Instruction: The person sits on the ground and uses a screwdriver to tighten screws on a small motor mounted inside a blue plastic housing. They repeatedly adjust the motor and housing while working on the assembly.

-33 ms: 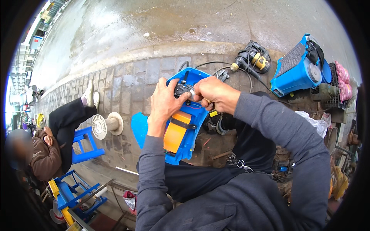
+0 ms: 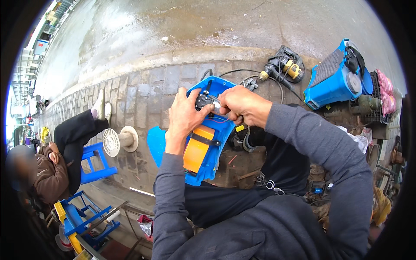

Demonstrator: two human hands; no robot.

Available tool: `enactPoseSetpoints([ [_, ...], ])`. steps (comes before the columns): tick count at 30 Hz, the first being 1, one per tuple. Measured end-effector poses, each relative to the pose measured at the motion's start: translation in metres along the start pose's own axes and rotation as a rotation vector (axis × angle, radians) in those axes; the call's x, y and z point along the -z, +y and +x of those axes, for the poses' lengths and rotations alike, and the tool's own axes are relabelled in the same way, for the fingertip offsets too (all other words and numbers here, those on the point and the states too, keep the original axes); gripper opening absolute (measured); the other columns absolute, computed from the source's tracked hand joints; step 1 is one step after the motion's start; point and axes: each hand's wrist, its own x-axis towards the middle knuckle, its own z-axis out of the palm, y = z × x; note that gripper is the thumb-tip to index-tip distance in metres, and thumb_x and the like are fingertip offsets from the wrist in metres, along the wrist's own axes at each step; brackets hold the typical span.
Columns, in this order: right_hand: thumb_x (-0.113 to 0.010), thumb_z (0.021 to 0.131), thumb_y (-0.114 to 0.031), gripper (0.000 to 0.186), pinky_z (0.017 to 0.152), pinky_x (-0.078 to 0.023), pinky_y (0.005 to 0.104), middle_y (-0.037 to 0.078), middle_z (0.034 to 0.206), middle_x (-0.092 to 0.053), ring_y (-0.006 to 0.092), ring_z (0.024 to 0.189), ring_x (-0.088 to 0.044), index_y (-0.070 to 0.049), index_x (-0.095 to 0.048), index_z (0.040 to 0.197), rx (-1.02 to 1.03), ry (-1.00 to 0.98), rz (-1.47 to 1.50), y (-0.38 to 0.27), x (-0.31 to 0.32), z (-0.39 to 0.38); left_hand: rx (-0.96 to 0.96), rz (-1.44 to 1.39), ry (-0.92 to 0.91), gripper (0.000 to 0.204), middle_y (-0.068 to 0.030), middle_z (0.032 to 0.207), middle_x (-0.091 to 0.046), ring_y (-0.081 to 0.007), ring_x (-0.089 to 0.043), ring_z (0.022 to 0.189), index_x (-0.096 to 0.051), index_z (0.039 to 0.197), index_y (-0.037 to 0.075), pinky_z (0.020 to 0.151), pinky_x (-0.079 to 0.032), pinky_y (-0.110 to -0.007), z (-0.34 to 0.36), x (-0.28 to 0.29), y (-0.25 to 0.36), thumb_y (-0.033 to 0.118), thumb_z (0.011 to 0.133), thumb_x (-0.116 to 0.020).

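Note:
An open blue plastic housing [image 2: 216, 149] rests tilted on my lap, over brick paving. An orange block [image 2: 197, 149] is strapped inside it with a black band, and thin red wires run beside it. My left hand [image 2: 184, 117] grips a small black part [image 2: 203, 102] at the housing's upper end. My right hand [image 2: 242, 106] is closed in a fist around a thin metal tool [image 2: 217, 103] whose tip meets that black part. Both hands are close together and nearly touching. The tool's handle is hidden in my fist.
A blue sprayer tank [image 2: 331, 82] and a power tool with black cables [image 2: 284, 67] lie at the upper right. A white slotted disc on a spool [image 2: 115, 142] lies to the left. A seated person [image 2: 47, 173], a blue stool [image 2: 93, 167] and a blue frame [image 2: 82, 221] fill the left.

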Motion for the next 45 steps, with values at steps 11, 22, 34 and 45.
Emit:
enactPoseSetpoints([
  [11, -0.053, 0.101, -0.004, 0.029, 0.040, -0.023, 0.0311, -0.001, 0.070, -0.055, 0.0066, 0.043, -0.036, -0.001, -0.071, 0.123, 0.081, -0.062, -0.084, -0.005, 0.015, -0.004, -0.014, -0.005, 0.020, 0.063, -0.0181, 0.114, -0.061, -0.0417, -0.067, 0.109, -0.072, 0.131, 0.010, 0.088, -0.057, -0.053, 0.002, -0.002, -0.001, 0.049, 0.085, -0.090],
  [22, -0.050, 0.103, -0.005, 0.029, 0.040, -0.022, 0.0308, -0.001, 0.071, -0.051, 0.0072, 0.044, -0.034, -0.008, -0.065, 0.127, -0.027, -0.089, -0.116, -0.017, 0.018, 0.001, 0.042, 0.055, 0.188, 0.053, -0.0159, 0.108, -0.062, -0.0395, -0.069, 0.100, -0.078, 0.118, 0.012, 0.075, -0.060, -0.054, 0.004, -0.023, 0.004, 0.051, 0.084, -0.089],
  [34, -0.074, 0.100, -0.021, 0.022, 0.040, -0.034, 0.0390, 0.007, 0.072, -0.059, 0.0173, 0.047, -0.050, -0.006, -0.065, 0.114, 0.116, 0.047, -0.305, -0.005, -0.003, -0.003, -0.012, 0.015, 0.093, 0.062, -0.0190, 0.115, -0.060, -0.0425, -0.067, 0.111, -0.073, 0.127, 0.007, 0.083, -0.060, -0.055, 0.004, -0.013, 0.001, 0.047, 0.083, -0.091],
  [45, -0.075, 0.095, -0.022, 0.030, 0.071, -0.061, 0.0437, 0.023, 0.106, -0.077, 0.0325, 0.091, -0.078, 0.000, -0.070, 0.114, 0.456, 0.414, -0.650, 0.023, -0.038, -0.007, -0.027, 0.001, 0.034, 0.063, -0.0220, 0.122, -0.059, -0.0462, -0.065, 0.118, -0.070, 0.129, 0.006, 0.088, -0.060, -0.057, 0.001, -0.011, -0.004, 0.043, 0.083, -0.092],
])
